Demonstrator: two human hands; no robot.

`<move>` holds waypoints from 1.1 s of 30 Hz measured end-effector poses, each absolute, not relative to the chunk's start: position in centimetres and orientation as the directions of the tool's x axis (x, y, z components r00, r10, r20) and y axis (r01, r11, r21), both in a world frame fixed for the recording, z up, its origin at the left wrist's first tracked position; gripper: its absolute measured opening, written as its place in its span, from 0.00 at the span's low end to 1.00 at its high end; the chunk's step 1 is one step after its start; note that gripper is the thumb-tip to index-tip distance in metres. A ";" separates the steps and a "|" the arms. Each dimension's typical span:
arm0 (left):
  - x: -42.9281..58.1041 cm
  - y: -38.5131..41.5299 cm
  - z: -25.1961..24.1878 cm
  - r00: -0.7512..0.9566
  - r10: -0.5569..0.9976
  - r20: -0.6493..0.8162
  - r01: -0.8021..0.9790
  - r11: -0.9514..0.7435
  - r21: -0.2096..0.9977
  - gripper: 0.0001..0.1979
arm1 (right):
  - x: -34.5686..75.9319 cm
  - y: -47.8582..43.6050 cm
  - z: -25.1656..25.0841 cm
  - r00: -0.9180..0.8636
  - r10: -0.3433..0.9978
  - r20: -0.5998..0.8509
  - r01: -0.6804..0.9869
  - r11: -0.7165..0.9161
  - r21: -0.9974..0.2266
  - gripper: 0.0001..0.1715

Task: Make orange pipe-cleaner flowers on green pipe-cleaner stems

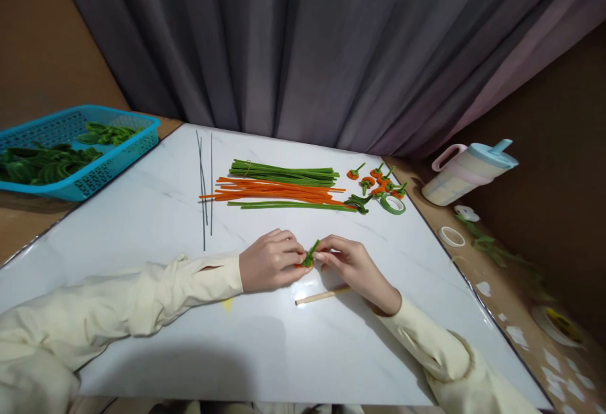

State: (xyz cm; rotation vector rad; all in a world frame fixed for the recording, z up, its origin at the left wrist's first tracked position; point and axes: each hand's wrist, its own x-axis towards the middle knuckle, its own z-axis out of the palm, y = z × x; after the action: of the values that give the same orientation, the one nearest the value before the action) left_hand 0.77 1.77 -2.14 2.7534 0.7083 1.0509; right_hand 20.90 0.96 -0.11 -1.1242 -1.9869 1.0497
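If the right hand (351,267), nearly closed, hold unclear, tugs, the orange-and-green piece (309,260) could slip from the pinching left hand (269,262).

Tumbler (457,183), far right: looking over its side now, and no lettering comes through!
Green tape roll (396,211), far right of the tabletop: no print readable here either.
Paper scraps (516,337), right: small and blurred, nothing to make out.
Blue basket (118,165), far left: no legible mark on it.

There are two hands (271,262), three wires (211,183), one basket (118,165), one tumbler (455,178).
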 end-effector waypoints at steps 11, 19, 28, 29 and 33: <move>1.4 1.8 -2.3 0.551 0.731 0.402 0.453 -0.667 0.591 0.08 | 20.5 1.3 0.5 -0.610 0.746 0.266 0.445 0.601 -0.664 0.10; 1.5 1.9 -2.5 0.530 0.759 0.378 0.505 -0.640 0.579 0.10 | 19.0 1.3 2.1 -0.858 0.470 0.204 0.444 0.881 -0.164 0.17; 1.3 1.8 -2.3 0.519 0.714 0.470 0.369 -0.683 0.630 0.02 | 21.4 2.4 1.5 -0.613 0.779 -0.132 0.432 0.191 -0.881 0.08; 1.3 1.8 -2.2 0.520 0.711 0.473 0.336 -0.680 0.652 0.04 | 21.5 2.5 1.4 -0.597 0.782 -0.178 0.407 0.104 -0.908 0.11; 1.1 1.9 -1.9 0.556 0.720 0.415 0.233 -0.614 0.754 0.06 | 21.3 2.4 1.2 -0.547 0.780 -0.305 0.325 -0.138 -0.936 0.22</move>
State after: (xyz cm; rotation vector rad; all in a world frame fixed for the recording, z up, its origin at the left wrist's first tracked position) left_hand 1.06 1.92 -1.87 2.1419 0.7615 0.9689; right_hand 21.30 2.42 1.18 -1.2355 -1.7742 1.7298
